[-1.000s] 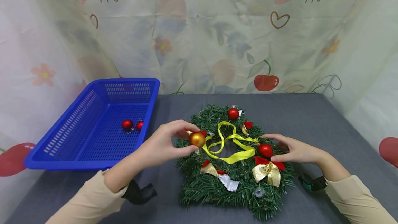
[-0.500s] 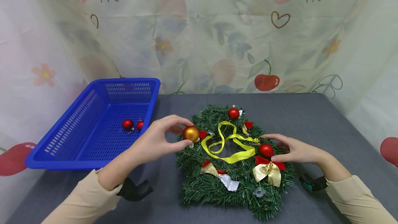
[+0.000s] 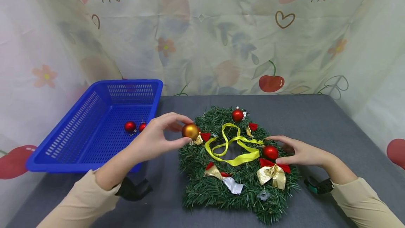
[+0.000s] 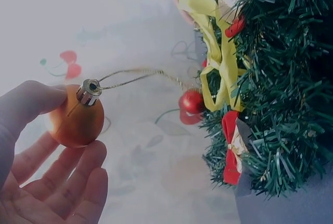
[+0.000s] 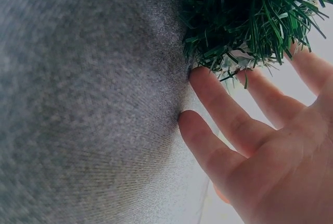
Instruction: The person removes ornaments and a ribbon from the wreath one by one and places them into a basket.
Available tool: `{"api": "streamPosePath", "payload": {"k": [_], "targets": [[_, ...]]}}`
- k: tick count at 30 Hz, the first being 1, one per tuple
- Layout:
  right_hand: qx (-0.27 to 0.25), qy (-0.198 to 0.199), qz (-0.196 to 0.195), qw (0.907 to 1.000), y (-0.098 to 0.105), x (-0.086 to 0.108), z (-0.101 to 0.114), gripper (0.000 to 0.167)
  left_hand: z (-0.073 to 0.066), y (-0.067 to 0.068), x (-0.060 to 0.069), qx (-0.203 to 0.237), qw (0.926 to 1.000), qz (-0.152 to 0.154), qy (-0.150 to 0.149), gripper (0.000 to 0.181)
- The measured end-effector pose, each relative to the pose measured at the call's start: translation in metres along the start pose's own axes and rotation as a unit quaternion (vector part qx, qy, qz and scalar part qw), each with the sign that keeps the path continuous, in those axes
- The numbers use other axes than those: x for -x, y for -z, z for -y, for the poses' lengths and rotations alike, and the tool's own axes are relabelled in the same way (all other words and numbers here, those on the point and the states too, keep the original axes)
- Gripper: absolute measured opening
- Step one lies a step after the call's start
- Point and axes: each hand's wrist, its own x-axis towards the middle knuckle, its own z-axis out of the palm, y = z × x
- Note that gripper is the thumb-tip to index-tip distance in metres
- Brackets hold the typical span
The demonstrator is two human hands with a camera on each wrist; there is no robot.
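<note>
A gold Christmas ball [image 3: 190, 131] is pinched between the thumb and fingers of my left hand [image 3: 161, 134], just above the left edge of the green wreath [image 3: 218, 200]. From the ball's metal cap, a thin gold cord [image 4: 140, 71] runs toward the wreath in the left wrist view. My right hand [image 3: 305, 152] holds the wreath's right side, with the thumb near a red and gold bow [image 3: 272, 175] and beside a red ball [image 3: 270, 153]. In the right wrist view, its fingers [image 5: 223, 107] touch the wreath's lower edge and the grey cloth.
A blue plastic basket [image 3: 95, 167] with two red balls [image 3: 129, 126] stands at the left. Yellow ribbon [image 3: 242, 159] lies looped over the wreath's middle. Another red ball [image 3: 237, 115] and several bows sit on the wreath. A printed curtain [image 3: 202, 45] hangs behind the grey table [image 3: 303, 115].
My left hand has moved left and slightly away toward the back with the gold ball, uncovering a small red and gold bow. My right hand stays where it was.
</note>
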Motion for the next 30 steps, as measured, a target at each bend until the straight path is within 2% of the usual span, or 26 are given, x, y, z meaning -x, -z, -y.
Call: {"api": "streamPosePath", "payload": {"k": [6, 11, 20, 30], "targets": [[0.001, 0.0, -0.001, 1.0, 0.0, 0.0, 0.0, 0.062, 0.0, 0.006, -0.001, -0.007, 0.9999, -0.007, 0.007, 0.036], [0.002, -0.002, -0.001, 1.0, 0.0, 0.0, 0.0, 0.063, 0.003, 0.014, 0.0, -0.005, 0.9996, -0.011, 0.027, 0.037], [0.005, 0.004, -0.003, 1.0, 0.0, 0.0, 0.0, 0.062, 0.014, 0.029, -0.001, 0.003, 0.998, -0.029, 0.055, 0.036], [0.0, 0.001, -0.002, 1.0, 0.0, 0.0, 0.002, 0.062, 0.027, 0.044, -0.006, 0.0, 0.9963, -0.03, 0.081, 0.036]]}}
